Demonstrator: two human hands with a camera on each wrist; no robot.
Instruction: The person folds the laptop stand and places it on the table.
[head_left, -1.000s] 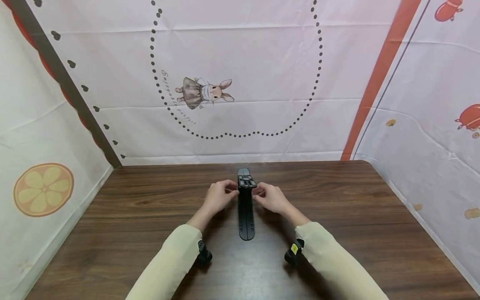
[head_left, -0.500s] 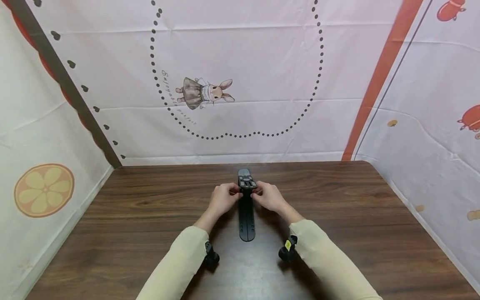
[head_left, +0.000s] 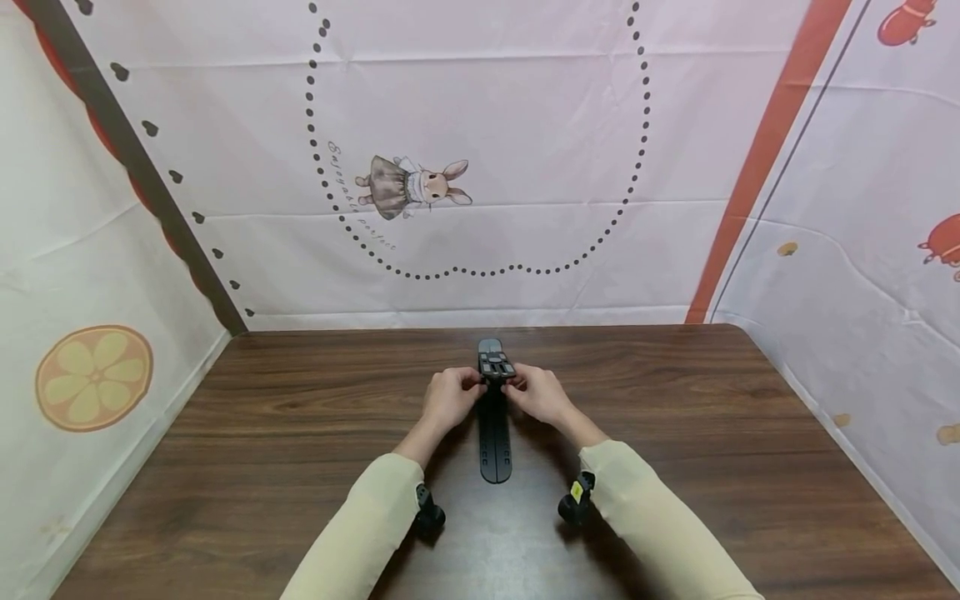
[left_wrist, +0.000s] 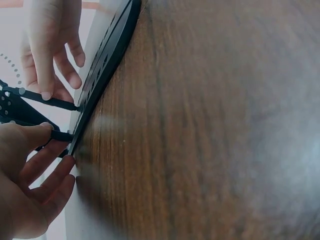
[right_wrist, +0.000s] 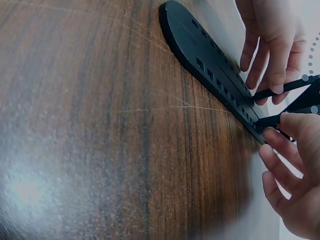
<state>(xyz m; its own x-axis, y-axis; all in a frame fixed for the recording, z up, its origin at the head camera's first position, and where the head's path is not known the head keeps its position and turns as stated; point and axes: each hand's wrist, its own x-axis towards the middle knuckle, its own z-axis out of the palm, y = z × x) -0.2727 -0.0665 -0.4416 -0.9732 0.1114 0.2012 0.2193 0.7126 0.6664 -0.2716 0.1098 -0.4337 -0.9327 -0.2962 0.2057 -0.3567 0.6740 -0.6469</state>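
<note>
A black folding stand [head_left: 495, 450] stands on the table, its long flat base running away from me, with rounded ends and rows of slots. A raised upper part [head_left: 495, 364] with small light-coloured pads sits over the base's far half. In the wrist views two thin legs [right_wrist: 267, 94] reach down to the slotted base. My left hand [head_left: 450, 396] pinches the leg on its side between thumb and fingers, with other fingertips near the base's edge. On the opposite side my right hand [head_left: 542, 396] pinches the other leg, its remaining fingers loosely spread.
The brown wooden table [head_left: 300, 467] carries the stand near its far edge. Printed white cloth [head_left: 555, 142] hangs behind the table and at both sides. Small black cameras [head_left: 429, 510] are worn at both wrists, under pale sleeves [head_left: 367, 521].
Both hands have come inward and slightly toward me, and their thumbs now meet the stand's legs. The stand has kept its place; the view has shifted slightly.
</note>
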